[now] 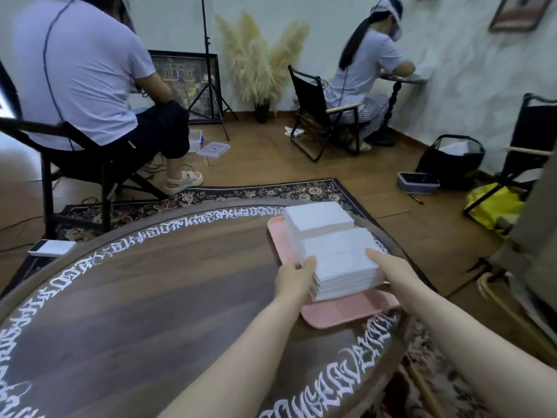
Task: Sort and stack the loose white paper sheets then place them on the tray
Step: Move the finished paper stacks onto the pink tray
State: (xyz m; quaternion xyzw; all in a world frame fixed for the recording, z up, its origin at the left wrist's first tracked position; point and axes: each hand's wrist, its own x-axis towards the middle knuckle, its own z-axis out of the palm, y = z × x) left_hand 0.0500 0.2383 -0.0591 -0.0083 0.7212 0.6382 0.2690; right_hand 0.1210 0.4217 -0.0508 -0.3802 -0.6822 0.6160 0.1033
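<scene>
White paper sheets, gathered into two squared stacks, sit on a pink tray point(346, 312) at the right edge of a round dark wooden table point(150, 297) ringed with white ornamental lettering. The nearer stack point(340, 260) is held between both hands: the left hand point(294, 277) grips its left side, thumb on the top sheet and fingers curled out of sight beneath or behind the edge, while the right hand point(391, 274) lies along the right side, thumb extended flat on top; how its other fingers lie cannot be told. The near edge of this stack appears raised slightly off the tray, though whether it rests fully on it is unclear. The farther stack point(319, 217) lies just beyond, touching or almost touching the first, at the tray's far end.

A white phone-like device point(51, 248) rests at the table's left rim. On the wooden floor beyond a floral rug point(271, 191), a clear plastic lidded box point(213, 149) lies near a seated person in a folding chair point(75, 140); a second open tub point(194, 140) stands just behind it, contents unclear. To the right, a shallow grey bin point(418, 182) holds something dark, and a black mesh basket point(452, 158) behind it holds white paper. A second person sits at a small wall-side table point(401, 79), beside dried pampas grass point(259, 61) in a dark vase.
</scene>
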